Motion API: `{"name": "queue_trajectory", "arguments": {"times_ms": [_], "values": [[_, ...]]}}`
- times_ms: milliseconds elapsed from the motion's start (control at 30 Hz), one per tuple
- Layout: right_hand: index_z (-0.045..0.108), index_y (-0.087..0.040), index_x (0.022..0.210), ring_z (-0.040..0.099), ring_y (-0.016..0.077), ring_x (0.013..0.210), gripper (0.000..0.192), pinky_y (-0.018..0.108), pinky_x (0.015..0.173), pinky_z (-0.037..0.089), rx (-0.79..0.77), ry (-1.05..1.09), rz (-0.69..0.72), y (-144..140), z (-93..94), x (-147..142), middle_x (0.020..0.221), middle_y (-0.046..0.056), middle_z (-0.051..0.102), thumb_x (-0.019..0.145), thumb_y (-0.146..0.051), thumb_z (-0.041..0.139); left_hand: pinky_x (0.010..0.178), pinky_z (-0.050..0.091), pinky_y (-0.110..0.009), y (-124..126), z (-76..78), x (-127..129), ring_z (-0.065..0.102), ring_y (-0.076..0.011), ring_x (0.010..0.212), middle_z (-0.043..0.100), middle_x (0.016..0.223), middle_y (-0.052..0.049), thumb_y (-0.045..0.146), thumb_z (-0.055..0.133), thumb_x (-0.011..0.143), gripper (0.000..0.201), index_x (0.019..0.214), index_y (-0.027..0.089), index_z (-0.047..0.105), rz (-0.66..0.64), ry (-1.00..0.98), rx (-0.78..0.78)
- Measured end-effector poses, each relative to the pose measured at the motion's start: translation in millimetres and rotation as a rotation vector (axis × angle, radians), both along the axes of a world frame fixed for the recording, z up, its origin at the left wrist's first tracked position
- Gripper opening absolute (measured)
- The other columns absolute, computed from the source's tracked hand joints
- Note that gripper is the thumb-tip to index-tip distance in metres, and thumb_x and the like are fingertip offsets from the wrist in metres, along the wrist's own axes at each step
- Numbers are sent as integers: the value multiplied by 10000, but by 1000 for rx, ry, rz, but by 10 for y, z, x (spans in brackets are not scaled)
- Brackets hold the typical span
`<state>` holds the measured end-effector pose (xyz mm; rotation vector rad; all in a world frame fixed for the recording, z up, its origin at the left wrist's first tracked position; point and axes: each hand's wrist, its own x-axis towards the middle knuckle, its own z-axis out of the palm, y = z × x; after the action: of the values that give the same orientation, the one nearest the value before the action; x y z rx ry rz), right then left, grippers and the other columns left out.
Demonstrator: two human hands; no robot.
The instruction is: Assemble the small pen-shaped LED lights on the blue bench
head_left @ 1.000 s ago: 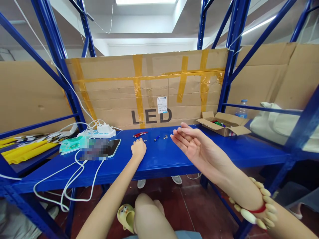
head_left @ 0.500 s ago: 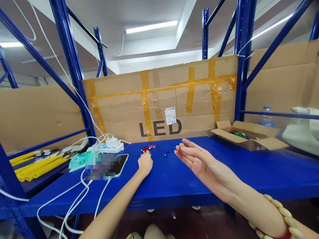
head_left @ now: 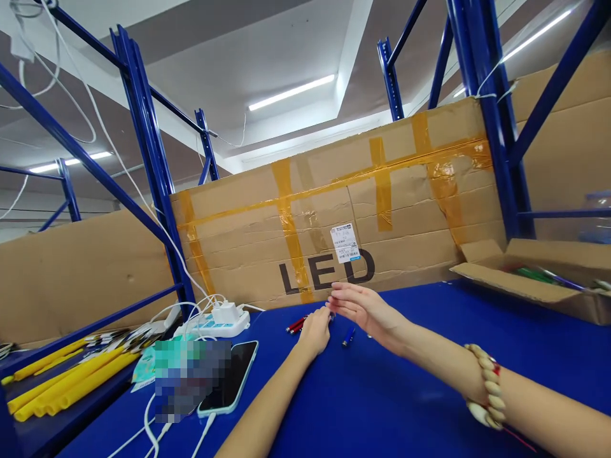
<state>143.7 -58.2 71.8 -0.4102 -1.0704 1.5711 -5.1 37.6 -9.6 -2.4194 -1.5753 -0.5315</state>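
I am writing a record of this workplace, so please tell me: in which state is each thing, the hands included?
left hand: fingers curled; grip hidden
right hand: open, fingers extended
red pens: lying down, partly hidden
short blue piece: lying down
phone: lying face up, screen dark
power strip: charger plugged in
cardboard box: flaps open, pens inside
large cardboard panel: upright, taped
ceiling light: lit

To my left I have a phone (head_left: 241,375), a white cable (head_left: 203,436) at its near end, and behind it a power strip (head_left: 233,328). Farther left lie yellow rolls (head_left: 71,389). Facing me stands cardboard (head_left: 329,208) lettered LED, with orange tape (head_left: 383,197) and a label (head_left: 345,243). Overhead, I see a lit tube (head_left: 292,92).
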Motion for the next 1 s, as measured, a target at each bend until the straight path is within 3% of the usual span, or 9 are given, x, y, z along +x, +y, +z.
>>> {"name": "queue_trajectory", "arguments": {"times_ms": [167, 267, 367, 500, 633, 733, 867, 1000], "values": [[640, -137, 682, 636, 137, 692, 92, 262, 815, 517, -95, -36, -170, 401, -309, 110, 666, 33, 663, 613, -122, 699, 849, 413, -318, -5, 19, -5, 523, -185, 977, 568, 1067, -75, 63, 309, 831, 339, 1105, 169, 478, -174, 191, 168], [628, -158, 635, 633, 137, 712, 59, 270, 835, 519, -202, 11, -241, 463, -469, 184, 691, 35, 663, 645, -125, 677, 834, 413, -326, -112, 54, 24, 507, -200, 995, 525, 1125, -105, 71, 344, 818, 371, 1167, 162, 428, -293, 380, 265], [628, -166, 662, 631, 144, 738, 101, 283, 872, 504, -181, 14, -338, 449, -508, 211, 715, 32, 663, 614, -112, 699, 785, 426, -294, -203, 82, 61, 514, -194, 968, 519, 1107, -101, 112, 323, 847, 329, 1150, 169, 437, -305, 456, 311], [639, -168, 716, 633, 171, 765, 139, 338, 885, 491, -21, -163, -507, 433, -468, 235, 724, 29, 665, 598, -127, 699, 766, 434, -283, -257, 81, 63, 518, -191, 953, 509, 1096, -112, 95, 297, 845, 353, 1170, 160, 422, -310, 429, 332], [664, -165, 757, 632, 209, 777, 142, 373, 801, 516, 328, -659, -632, 455, -473, 280, 801, 58, 677, 622, -125, 648, 811, 435, -306, -242, 51, 43, 513, -198, 991, 496, 1119, -113, 71, 281, 835, 385, 1194, 156, 391, -328, 322, 343], [674, -166, 813, 634, 214, 780, 166, 351, 728, 526, 527, -928, -612, 462, -526, 278, 857, 74, 679, 685, -138, 573, 829, 437, -297, -191, 26, 42, 511, -181, 990, 501, 1094, -103, 55, 271, 826, 354, 1142, 148, 400, -369, 189, 340], [658, -178, 905, 615, 210, 851, 250, 319, 720, 516, 697, -1047, -577, 448, -613, 236, 948, 68, 659, 682, -127, 557, 749, 458, -275, -119, -7, 46, 529, -151, 874, 514, 975, -81, 106, 218, 862, 254, 1026, 162, 404, -387, -21, 337], [631, -185, 910, 610, 187, 794, 229, 294, 648, 512, 783, -1016, -632, 460, -655, 241, 908, 58, 637, 686, -171, 583, 722, 449, -261, -107, -31, 59, 525, -135, 830, 505, 958, -83, 139, 191, 880, 220, 989, 174, 380, -428, -142, 367]]}}
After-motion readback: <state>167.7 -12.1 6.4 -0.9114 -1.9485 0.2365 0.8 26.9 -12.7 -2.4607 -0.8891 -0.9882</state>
